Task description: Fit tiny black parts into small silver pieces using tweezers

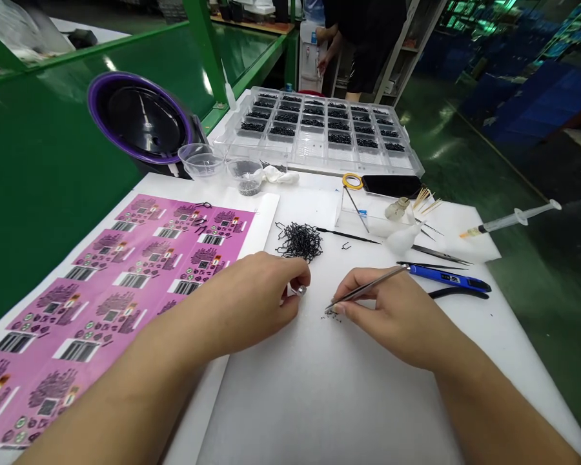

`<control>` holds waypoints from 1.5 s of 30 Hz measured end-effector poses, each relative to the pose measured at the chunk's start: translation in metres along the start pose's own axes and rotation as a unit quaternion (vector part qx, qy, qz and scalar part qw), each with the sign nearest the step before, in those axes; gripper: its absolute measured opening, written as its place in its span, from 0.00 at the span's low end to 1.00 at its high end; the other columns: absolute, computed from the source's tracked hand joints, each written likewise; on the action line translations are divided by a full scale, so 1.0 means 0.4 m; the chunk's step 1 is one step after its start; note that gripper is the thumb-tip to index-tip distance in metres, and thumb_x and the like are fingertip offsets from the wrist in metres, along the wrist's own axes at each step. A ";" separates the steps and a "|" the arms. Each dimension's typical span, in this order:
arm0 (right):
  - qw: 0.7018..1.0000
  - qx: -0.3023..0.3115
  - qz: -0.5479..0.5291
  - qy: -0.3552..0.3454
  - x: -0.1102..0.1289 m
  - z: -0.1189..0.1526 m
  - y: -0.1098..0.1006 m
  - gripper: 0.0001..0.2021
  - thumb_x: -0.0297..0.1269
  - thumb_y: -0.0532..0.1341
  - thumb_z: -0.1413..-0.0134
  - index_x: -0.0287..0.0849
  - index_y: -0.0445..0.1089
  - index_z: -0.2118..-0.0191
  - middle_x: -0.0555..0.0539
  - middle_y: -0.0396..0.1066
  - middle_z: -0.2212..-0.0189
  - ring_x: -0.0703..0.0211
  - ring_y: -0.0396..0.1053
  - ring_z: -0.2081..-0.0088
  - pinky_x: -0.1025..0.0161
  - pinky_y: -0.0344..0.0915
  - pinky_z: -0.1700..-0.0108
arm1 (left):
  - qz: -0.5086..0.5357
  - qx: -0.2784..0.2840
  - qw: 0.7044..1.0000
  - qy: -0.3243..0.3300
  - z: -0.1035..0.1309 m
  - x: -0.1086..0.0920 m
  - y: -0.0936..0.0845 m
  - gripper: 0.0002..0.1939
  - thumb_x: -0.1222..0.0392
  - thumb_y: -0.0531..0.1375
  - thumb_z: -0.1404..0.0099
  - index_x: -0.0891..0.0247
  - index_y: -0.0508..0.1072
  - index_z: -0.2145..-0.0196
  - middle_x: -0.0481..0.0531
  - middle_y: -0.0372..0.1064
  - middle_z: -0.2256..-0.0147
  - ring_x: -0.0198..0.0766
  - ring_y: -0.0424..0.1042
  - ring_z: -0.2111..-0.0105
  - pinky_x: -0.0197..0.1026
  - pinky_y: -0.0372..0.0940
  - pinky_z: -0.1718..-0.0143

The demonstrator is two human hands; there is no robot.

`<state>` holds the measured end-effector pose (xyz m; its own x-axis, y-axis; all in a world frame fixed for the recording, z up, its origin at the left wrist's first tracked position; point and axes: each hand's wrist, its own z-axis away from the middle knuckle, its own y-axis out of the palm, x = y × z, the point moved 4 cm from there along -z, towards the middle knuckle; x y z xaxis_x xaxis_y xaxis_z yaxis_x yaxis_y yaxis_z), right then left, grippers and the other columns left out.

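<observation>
A: Hands?

B: Left hand [252, 290] mid-frame, fingers curled narrow, small silver metal piece [301, 291] at the fingertips. Can't tell what the piece is. Right hand [397, 316] right of centre, pinching slim metal tweezers [370, 285].

A: Tweezer tips?

B: Pointing left and down, at a scatter of tiny bits [331, 316] near mid-frame. Bits lie on the white table surface [290, 400], between the 2 hands. Too small to tell if the tips grip any.

A: Above the hands?

B: Pile of black wire clips [299, 243], just above the left hand. 1 loose clip [346, 246] to its right, apart from the pile.

A: Left of frame?

B: Pink label sheet [142, 255], partly behind the left forearm. A few black clips on its upper part. Upper left: black bin with purple rim [93, 113], tilted. 2 clear cups right of it; the right cup [246, 170] has grey bits inside.

A: Right of frame?

B: Blue tool [448, 278] just above the right hand. Syringe [518, 217] further right. Yellow tape roll [352, 187] beside a black phone [391, 186], upper right of centre.

A: Top?

B: Clear compartment tray [311, 150], black parts in most cells. Behind it, another person [368, 42] standing, hands at a white unit.
</observation>
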<state>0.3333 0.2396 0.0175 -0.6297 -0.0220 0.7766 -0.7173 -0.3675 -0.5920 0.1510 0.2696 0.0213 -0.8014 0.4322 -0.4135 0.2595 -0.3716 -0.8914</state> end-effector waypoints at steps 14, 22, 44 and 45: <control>1.000 -0.005 0.004 -0.002 -0.002 0.002 -0.001 0.04 0.35 0.62 0.47 0.51 0.74 0.69 0.55 0.75 0.71 0.57 0.72 0.66 0.60 0.67 0.62 | -0.004 -0.001 1.000 0.000 0.001 0.005 0.001 0.07 0.57 0.56 0.41 0.51 0.71 0.64 0.43 0.72 0.71 0.37 0.70 0.71 0.36 0.60 0.75; 1.000 0.003 -0.003 -0.004 0.000 0.001 -0.001 0.03 0.36 0.62 0.47 0.52 0.74 0.68 0.55 0.75 0.70 0.58 0.72 0.66 0.60 0.67 0.62 | -0.012 -0.013 1.000 0.007 -0.002 0.017 0.010 0.07 0.56 0.56 0.40 0.49 0.71 0.63 0.43 0.72 0.70 0.37 0.71 0.71 0.36 0.60 0.75; 0.999 -0.027 0.003 -0.046 0.011 0.016 0.002 0.03 0.35 0.61 0.43 0.51 0.71 0.66 0.57 0.74 0.69 0.61 0.72 0.65 0.62 0.68 0.65 | 0.086 0.039 0.994 -0.048 0.005 0.002 -0.011 0.10 0.52 0.54 0.36 0.48 0.72 0.59 0.42 0.73 0.66 0.36 0.71 0.69 0.37 0.64 0.71; 0.997 -0.051 -0.010 -0.061 0.016 0.020 -0.001 0.03 0.35 0.61 0.42 0.51 0.71 0.64 0.57 0.74 0.67 0.61 0.72 0.63 0.63 0.68 0.64 | 0.101 0.045 0.993 -0.045 0.005 -0.003 -0.012 0.10 0.52 0.54 0.36 0.48 0.73 0.59 0.41 0.73 0.66 0.35 0.71 0.69 0.36 0.64 0.71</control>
<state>0.3320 0.2321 0.0246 -0.5779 -0.1302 0.8056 -0.7605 -0.2723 -0.5895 0.1495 0.2691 0.0265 -0.7840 0.2683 -0.5598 0.3728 -0.5175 -0.7702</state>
